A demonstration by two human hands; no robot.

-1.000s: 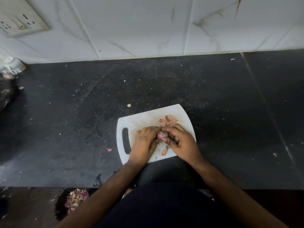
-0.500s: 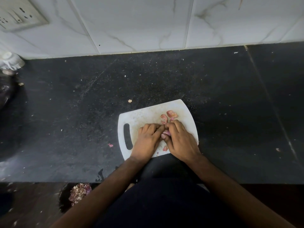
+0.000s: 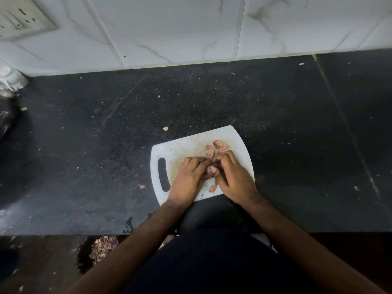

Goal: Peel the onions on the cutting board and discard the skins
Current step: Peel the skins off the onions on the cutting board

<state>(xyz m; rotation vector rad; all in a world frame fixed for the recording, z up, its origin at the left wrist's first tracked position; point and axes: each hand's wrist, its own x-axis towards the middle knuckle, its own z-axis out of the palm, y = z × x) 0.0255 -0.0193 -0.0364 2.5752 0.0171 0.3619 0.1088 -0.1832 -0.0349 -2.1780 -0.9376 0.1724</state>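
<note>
A white cutting board (image 3: 186, 145) with a handle slot lies on the black counter. Over its middle, my left hand (image 3: 189, 179) and my right hand (image 3: 234, 177) meet with fingers curled round a small pinkish onion (image 3: 211, 170), mostly hidden between them. Loose pink skins (image 3: 219, 144) lie on the board just beyond my fingers. Another skin piece (image 3: 212, 188) sits on the board's near edge between my wrists.
A bin with a heap of onion skins (image 3: 102, 247) stands on the floor below the counter's front edge at the left. Small skin scraps (image 3: 141, 186) (image 3: 165, 128) lie on the black counter (image 3: 84, 145). A white object (image 3: 10, 78) sits at the far left by the tiled wall.
Both hands stay together on the onion over the board; the fingers have shifted slightly, with the right hand's fingers curled more over it. The skins on the board have not moved.
</note>
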